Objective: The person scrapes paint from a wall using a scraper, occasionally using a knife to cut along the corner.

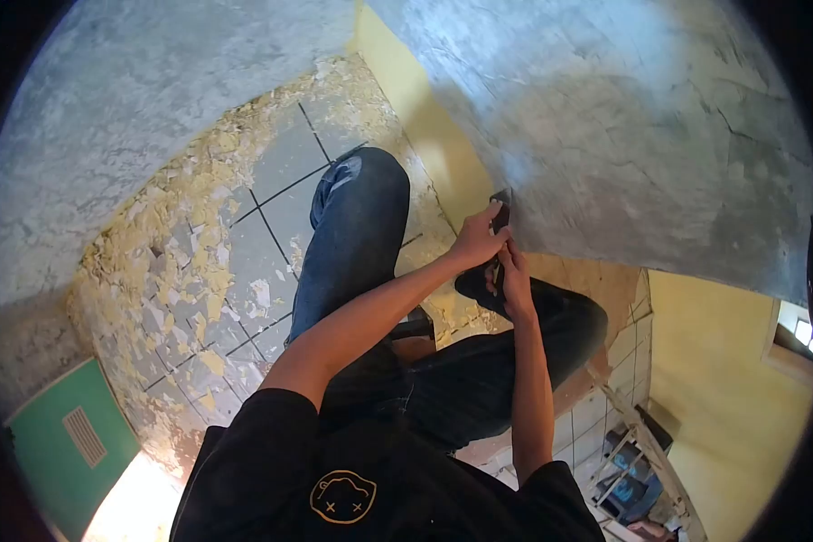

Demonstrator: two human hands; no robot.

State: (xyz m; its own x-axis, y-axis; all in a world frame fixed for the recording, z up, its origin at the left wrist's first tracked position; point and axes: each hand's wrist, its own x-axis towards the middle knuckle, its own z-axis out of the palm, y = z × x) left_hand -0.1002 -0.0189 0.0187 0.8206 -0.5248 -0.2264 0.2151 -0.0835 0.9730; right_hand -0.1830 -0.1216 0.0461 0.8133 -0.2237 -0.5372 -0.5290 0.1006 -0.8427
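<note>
A dark hand tool (501, 215), apparently a scraper, is pressed against the lower edge of the grey, patchy wall (623, 172), beside a yellow strip of wall. My left hand (481, 240) is closed around its upper part, close to the wall surface. Just below, my right hand (516, 282) grips the lower part of the same tool, its fingers touching my left hand. The fingers cover much of the tool, so its exact shape is hard to make out.
Peeled yellow and white paint flakes (185, 271) litter the tiled floor (275, 185) on the left. My bent knees flank the work. A green door (72, 443) stands at lower left. A wooden ladder (646, 443) lies at lower right near dark and blue items.
</note>
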